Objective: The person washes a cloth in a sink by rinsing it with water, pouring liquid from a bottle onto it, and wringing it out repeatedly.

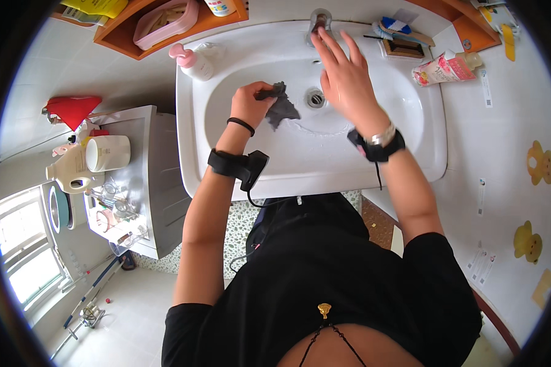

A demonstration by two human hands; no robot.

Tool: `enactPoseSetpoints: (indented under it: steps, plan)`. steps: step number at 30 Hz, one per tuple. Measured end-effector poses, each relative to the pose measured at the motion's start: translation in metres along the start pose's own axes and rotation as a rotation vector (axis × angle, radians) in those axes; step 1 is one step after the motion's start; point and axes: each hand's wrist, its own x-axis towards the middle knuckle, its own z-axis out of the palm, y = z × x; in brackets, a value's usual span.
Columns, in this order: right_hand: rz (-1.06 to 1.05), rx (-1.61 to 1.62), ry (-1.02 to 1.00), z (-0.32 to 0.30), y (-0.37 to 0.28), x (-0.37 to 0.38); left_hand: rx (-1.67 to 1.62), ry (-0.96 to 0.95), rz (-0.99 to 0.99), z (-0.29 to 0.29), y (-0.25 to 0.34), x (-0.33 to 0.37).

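Observation:
My left hand [251, 103] is closed on a dark grey cloth [281, 111], which hangs down over the left part of the white sink [257, 160]. The cloth looks wet and crumpled. Over the right side of the basin, my right hand [348, 79] reaches toward the faucet [319, 23] at the back, fingers stretched out and apart. Its fingertips lie at or just in front of the faucet; whether they touch it I cannot tell. Between the two hands is the round drain [315, 98]. A little water shows on the basin floor.
A pump bottle with a pink top [193, 63] stands on the sink's back left corner. Brushes [404, 40] and a flowered tube [447, 68] lie at the back right. Left of the sink, a grey cabinet [159, 183] holds jugs and glasses. An orange shelf [226, 15] hangs above.

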Motion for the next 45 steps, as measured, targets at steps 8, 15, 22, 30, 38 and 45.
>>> enactPoseSetpoints:
  steps: [8,15,22,30,38,45]
  plan:
    - [0.459,1.033,-0.572,0.065,-0.059,-0.066,-0.621,-0.159,-0.139,0.000,0.020,-0.014]
    - [0.669,1.015,-0.353,0.088,-0.048,-0.069,-0.872,-0.043,-0.352,-0.033,0.009,-0.035]
    - [0.841,1.492,-0.345,0.072,-0.049,-0.060,-0.314,-0.168,-0.179,0.007,-0.059,-0.040]
    - [0.316,1.170,-0.658,0.059,-0.032,-0.049,0.150,-0.172,-0.175,0.024,-0.041,-0.026]
    - [1.576,1.870,-0.413,0.103,-0.050,-0.048,1.020,0.131,0.422,0.052,-0.018,-0.028]
    - [1.206,1.252,-0.378,0.132,-0.067,-0.051,0.793,-0.377,-0.230,0.044,-0.006,-0.032]
